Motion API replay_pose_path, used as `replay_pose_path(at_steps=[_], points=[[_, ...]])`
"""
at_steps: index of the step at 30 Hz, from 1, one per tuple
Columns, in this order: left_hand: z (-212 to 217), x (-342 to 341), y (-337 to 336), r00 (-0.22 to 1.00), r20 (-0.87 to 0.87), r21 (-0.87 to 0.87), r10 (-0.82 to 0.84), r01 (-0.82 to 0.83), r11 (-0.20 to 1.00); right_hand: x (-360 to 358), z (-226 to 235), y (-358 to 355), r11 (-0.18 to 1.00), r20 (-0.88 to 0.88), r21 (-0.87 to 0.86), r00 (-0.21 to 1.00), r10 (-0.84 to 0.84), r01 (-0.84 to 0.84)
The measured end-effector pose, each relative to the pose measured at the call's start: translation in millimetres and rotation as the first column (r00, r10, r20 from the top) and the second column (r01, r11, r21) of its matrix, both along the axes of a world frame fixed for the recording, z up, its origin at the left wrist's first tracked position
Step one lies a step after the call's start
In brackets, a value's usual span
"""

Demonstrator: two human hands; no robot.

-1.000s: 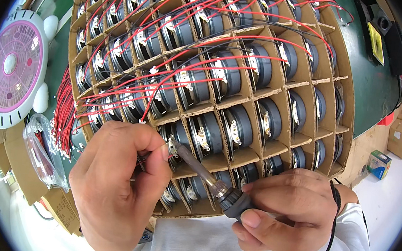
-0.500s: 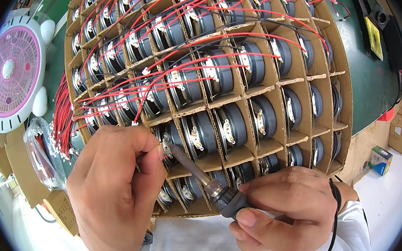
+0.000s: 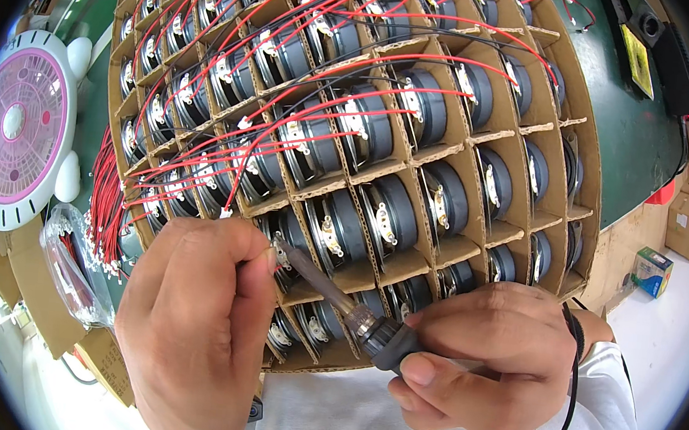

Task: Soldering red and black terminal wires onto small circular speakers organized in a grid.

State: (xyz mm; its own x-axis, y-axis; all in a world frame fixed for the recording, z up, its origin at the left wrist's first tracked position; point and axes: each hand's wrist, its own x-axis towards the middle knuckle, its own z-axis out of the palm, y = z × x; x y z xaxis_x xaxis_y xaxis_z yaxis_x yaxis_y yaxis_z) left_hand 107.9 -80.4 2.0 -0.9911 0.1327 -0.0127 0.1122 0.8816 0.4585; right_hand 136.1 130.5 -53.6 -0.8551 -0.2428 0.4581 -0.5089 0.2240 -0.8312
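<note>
In my right hand (image 3: pixel 496 359) is a soldering iron (image 3: pixel 389 343), gripped by its black handle, with its metal barrel slanting up to the left. The tip meets the terminal of a speaker (image 3: pixel 293 225) in a cardboard cell. My left hand (image 3: pixel 192 316) pinches a thin red wire beside that tip; most of the wire is hidden by the fingers. Other round speakers with dark magnets, such as one speaker (image 3: pixel 389 215), stand on edge in the cells of a cardboard divider (image 3: pixel 359 278). Red and black wires (image 3: pixel 321 102) trail across the farther cells.
A pink and white fan (image 3: pixel 21 117) stands at the left. Below it lie a bundle of red wires (image 3: pixel 104 202) and a clear plastic bag (image 3: pixel 70 265). The green table (image 3: pixel 636 159) extends rightward, with a black device (image 3: pixel 681 72) at its far end. The iron's cord (image 3: pixel 578 358) loops past my right wrist.
The view of the divider and speakers has shifted very slightly left. Both hands keep nearly the same pose, and the iron's tip stays at the same speaker terminal.
</note>
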Motion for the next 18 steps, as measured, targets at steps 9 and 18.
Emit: replay_pose_path(at_steps=[9,18], points=[[0.1,-0.1,-0.6,1.0,-0.014,-0.004,-0.025,0.025,1.0,-0.2,3.5,12.6,0.984,0.025,-0.154,0.995,0.094,-0.089],[2.8,1.9,7.8,0.998,-0.059,-0.07,-0.009,0.005,0.998,-3.1,-0.6,27.5,0.93,0.185,-0.347,0.981,-0.061,0.124]])
